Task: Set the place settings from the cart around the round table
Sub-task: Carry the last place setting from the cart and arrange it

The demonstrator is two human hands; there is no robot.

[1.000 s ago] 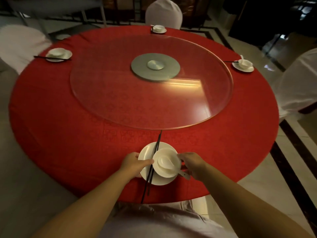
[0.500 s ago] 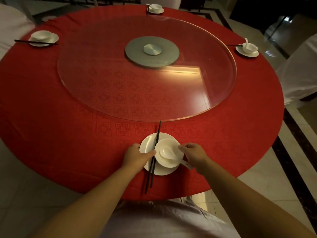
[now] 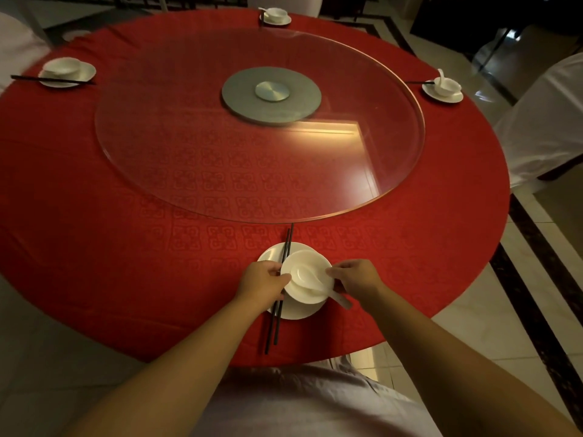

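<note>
Item: round table [image 3: 94, 234] under a red cloth, seen from the near rim.

Near setting: white plate [image 3: 271, 252] lying on the cloth close to the near edge. White bowl [image 3: 310, 293] sitting on the plate's right half, its right side overhanging the plate rim. White spoon [image 3: 310, 275] resting in the bowl, handle projecting past the rim toward the lower right. Black chopsticks [image 3: 273, 326] lying across the plate's left part, far tips almost reaching the glass turntable [image 3: 189, 159], near ends stopping just short of the table edge.

Hands: left hand [image 3: 263, 283] curling at the bowl's left rim, thumb on the rim, fingers over the chopsticks. Right hand [image 3: 356, 275] pinching the bowl's right rim, just above the spoon handle.

Other settings: left setting [image 3: 67, 72] lying near the left rim; far setting [image 3: 275, 16] at the far rim; right setting [image 3: 443, 88] at the right rim. All well apart.

Open room: a wide band of bare cloth running between turntable edge and table rim on either side of the near setting. White-covered chair [image 3: 549, 127] standing just off the right rim.
</note>
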